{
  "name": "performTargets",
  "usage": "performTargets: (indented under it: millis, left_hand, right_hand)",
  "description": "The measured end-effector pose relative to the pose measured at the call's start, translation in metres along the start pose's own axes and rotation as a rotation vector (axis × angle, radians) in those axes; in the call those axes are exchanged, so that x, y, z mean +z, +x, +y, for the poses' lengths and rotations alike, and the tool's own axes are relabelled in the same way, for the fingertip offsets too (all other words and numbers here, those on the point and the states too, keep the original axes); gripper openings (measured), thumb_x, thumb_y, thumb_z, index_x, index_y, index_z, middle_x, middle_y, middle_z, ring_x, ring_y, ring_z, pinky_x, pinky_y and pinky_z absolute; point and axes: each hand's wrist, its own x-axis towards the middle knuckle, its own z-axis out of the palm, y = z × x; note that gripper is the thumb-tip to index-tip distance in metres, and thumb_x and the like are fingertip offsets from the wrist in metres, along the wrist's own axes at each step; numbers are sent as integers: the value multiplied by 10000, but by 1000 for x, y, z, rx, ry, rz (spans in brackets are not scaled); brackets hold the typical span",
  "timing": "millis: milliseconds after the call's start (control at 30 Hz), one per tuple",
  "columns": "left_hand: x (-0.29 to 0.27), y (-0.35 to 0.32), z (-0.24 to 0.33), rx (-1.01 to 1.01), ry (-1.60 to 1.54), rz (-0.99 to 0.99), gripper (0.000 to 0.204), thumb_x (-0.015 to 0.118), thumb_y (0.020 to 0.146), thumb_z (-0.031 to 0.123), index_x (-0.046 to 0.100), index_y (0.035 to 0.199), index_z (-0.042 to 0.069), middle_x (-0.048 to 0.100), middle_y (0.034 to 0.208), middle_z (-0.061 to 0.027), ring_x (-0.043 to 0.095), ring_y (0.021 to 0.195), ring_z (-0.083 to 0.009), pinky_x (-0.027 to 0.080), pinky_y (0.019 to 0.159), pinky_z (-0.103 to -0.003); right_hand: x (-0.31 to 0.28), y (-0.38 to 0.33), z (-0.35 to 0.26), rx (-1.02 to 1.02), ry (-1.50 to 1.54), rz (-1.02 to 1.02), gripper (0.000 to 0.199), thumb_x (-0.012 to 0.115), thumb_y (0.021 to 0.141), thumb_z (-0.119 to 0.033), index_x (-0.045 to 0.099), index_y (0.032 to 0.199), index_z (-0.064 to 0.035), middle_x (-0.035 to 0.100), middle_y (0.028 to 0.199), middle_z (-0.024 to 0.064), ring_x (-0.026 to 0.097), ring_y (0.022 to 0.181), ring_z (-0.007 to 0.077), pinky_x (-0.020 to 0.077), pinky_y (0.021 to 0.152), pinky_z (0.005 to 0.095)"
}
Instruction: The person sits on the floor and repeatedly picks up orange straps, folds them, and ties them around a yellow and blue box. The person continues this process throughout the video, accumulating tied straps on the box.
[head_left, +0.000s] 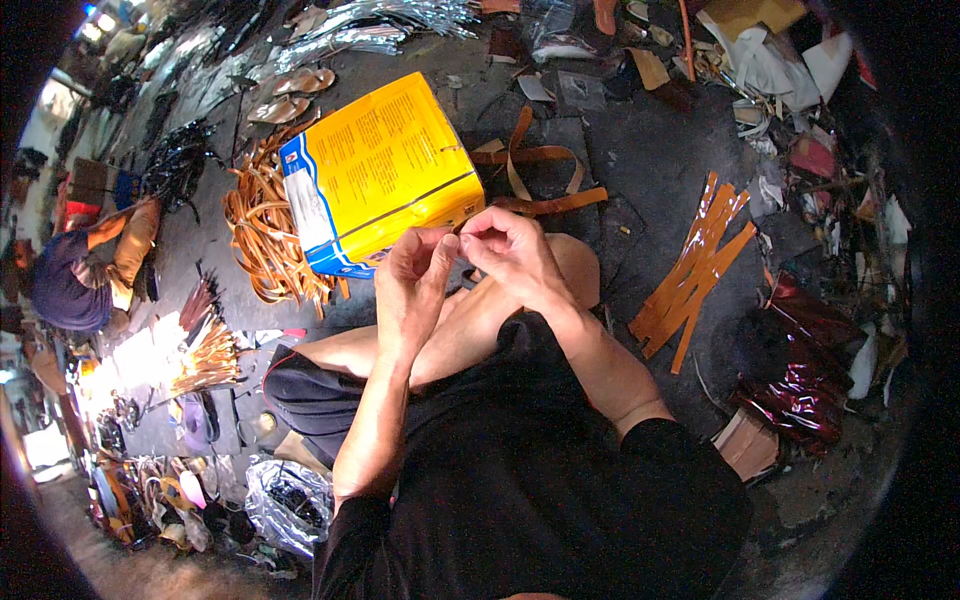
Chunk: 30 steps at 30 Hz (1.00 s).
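Note:
My left hand (412,285) and my right hand (512,262) meet over my crossed legs, fingertips almost touching. Both are closed in a pinch, thumb against fingers. Whatever they hold is too small to make out. Just beyond them a yellow and blue box-shaped container (385,150) lies on the floor, its near edge partly hidden by my hands. A heap of thin brown strips (262,225) is piled along its left side. To its right lie a looped brown strap (520,165) and a flat brown strip (570,203).
Wide orange-brown strips (690,285) lie crossed at the right, near a dark red shiny bundle (800,375). Scraps (790,85) pile up at the far right. Sandals (293,95) sit at the far left. Another person (85,275) bends near a bundle of strips (208,345).

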Motion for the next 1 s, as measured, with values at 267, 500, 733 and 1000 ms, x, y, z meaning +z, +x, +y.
performTargets:
  millis: [267, 500, 733, 1000]
  left_hand:
    - [-71, -2, -50, 105, 521, 284, 72, 592, 855, 64, 581, 847, -7, 627, 670, -105, 571, 617, -124, 472, 569, -307]
    - [-284, -35, -104, -169, 1108, 547, 307, 631, 836, 300, 586, 851, -4, 632, 685, -141, 588, 600, -252, 480, 611, -386]
    - [-246, -8, -35, -67, 522, 244, 230, 526, 886, 175, 564, 871, -51, 608, 733, -78, 574, 716, -150, 468, 668, -285]
    - [3, 66, 169, 375, -36, -382, 202, 501, 951, 217, 561, 931, 25, 618, 840, -39, 588, 774, -130, 467, 749, -259]
  right_hand:
    - [-39, -2, -13, 119, 59, 189, 120, 492, 925, -168, 496, 943, -49, 583, 787, 62, 618, 620, 155, 544, 640, 301]
    - [-415, -25, 3, -295, 646, 1063, 263, 502, 875, -110, 503, 1016, 112, 569, 1106, 259, 604, 1018, 343, 506, 964, 422]
    - [-382, -9, -6, -142, 411, 924, 377, 458, 969, -249, 422, 1090, 106, 499, 1159, 263, 518, 1149, 378, 427, 1037, 500]
    - [-261, 45, -180, -434, 204, 266, 331, 431, 938, -169, 538, 1120, 85, 611, 1132, 216, 596, 1077, 325, 444, 1014, 467]
